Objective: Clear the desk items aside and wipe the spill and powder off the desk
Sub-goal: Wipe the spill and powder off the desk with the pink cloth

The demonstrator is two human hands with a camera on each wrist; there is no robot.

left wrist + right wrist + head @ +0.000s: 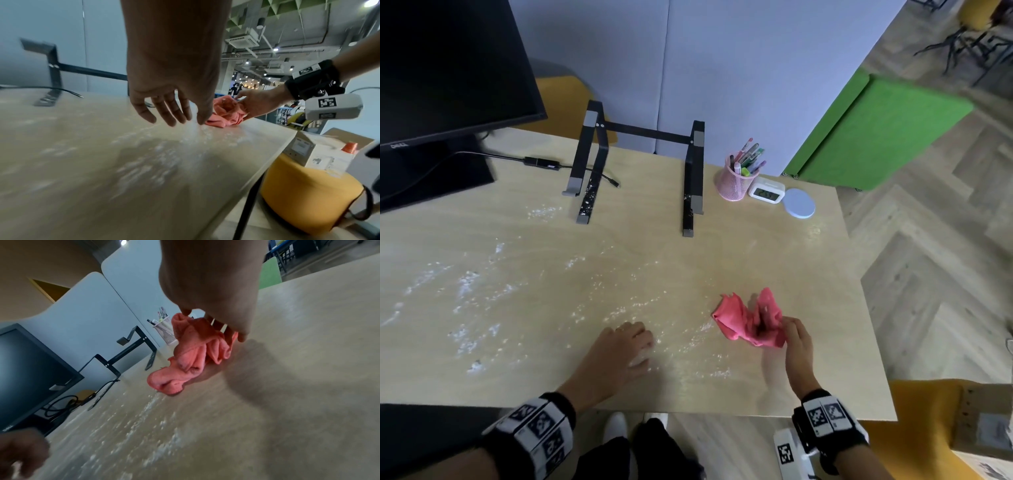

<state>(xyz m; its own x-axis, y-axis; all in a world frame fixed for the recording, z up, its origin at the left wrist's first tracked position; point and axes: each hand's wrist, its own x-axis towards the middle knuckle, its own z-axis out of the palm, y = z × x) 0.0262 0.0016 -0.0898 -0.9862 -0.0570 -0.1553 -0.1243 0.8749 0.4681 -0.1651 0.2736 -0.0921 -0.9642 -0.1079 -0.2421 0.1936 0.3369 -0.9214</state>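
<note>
A crumpled pink cloth lies on the pale wooden desk toward its right front. My right hand pinches the cloth's near edge and lifts part of it off the desk. White powder is scattered across the left and middle of the desk. My left hand hovers palm down over the powder near the front edge, its fingers relaxed and holding nothing.
A black laptop stand stands at the back middle, a monitor with cables at back left. A pink pen cup, a small white clock and a round pale disc sit at back right. A yellow stool is beside the desk.
</note>
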